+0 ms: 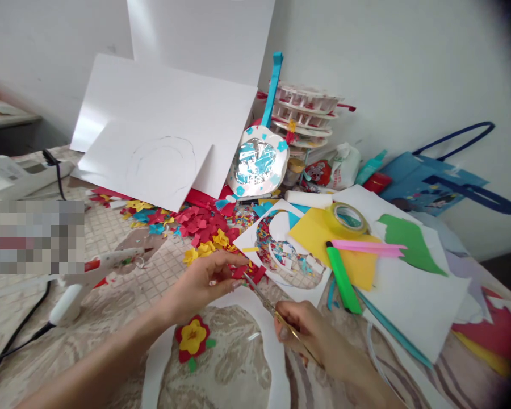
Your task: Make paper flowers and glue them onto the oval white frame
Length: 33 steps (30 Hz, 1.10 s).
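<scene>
My left hand (pixel 208 278) has its thumb and fingers curled toward each other, with a bit of red paper (pixel 239 271) at the fingertips. In my right hand (pixel 297 322) are slim scissors (pixel 259 291), gold toward the handle, their blades pointing at the left fingertips. Below both hands lies a white paper ring (pixel 276 363) with a wavy edge and a see-through middle. A red and yellow paper flower (pixel 192 337) with green leaves sits on the ring's left part. Red paper flowers (pixel 200 221) and yellow paper flowers (pixel 206 248) are heaped beyond my left hand.
A glue gun (pixel 74 289) with a black cord lies at left. To the right are a green marker (pixel 344 278), pink strips (pixel 366 247), a tape roll (pixel 348 218) and paper sheets. White boards (pixel 162 91), a decorated blue-handled mirror-like disc (pixel 262 162) and a blue bag (pixel 434 182) stand behind.
</scene>
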Each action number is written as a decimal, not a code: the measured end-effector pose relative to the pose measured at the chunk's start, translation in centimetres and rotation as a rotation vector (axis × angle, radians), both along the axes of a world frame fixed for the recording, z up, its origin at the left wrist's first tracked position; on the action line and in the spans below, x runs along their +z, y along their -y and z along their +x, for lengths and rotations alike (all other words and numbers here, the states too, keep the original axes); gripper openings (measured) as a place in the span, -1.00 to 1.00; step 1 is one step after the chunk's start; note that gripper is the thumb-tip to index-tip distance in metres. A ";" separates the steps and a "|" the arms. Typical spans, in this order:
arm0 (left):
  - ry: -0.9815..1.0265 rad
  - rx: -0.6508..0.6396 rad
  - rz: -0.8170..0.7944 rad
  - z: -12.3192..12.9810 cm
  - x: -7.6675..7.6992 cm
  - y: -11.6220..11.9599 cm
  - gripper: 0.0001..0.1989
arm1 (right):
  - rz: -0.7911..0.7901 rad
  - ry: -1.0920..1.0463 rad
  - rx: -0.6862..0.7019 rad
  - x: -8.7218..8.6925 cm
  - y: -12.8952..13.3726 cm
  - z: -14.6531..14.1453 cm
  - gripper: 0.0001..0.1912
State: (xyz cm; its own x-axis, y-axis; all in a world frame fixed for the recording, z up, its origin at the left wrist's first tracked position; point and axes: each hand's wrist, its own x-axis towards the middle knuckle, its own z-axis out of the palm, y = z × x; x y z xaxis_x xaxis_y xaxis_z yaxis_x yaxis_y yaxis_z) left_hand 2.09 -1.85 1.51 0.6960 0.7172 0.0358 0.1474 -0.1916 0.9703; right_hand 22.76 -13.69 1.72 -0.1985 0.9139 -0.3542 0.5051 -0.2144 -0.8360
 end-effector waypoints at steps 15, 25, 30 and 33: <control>-0.031 0.005 0.085 0.0 -0.1 0.1 -0.67 | -0.012 -0.067 -0.036 -0.9 0.1 -0.1 -0.60; -0.031 0.003 0.087 0.0 -0.4 0.0 -0.66 | 0.069 -0.005 -0.032 -1.0 -0.1 -0.1 -0.62; -0.036 -0.006 0.089 0.0 -0.7 -0.1 -0.64 | 0.075 -0.010 -0.006 -0.9 -0.1 -0.1 -0.60; -0.026 -0.011 0.084 0.0 -0.8 0.0 -0.64 | 0.074 0.005 -0.001 -0.7 0.0 -0.1 -0.61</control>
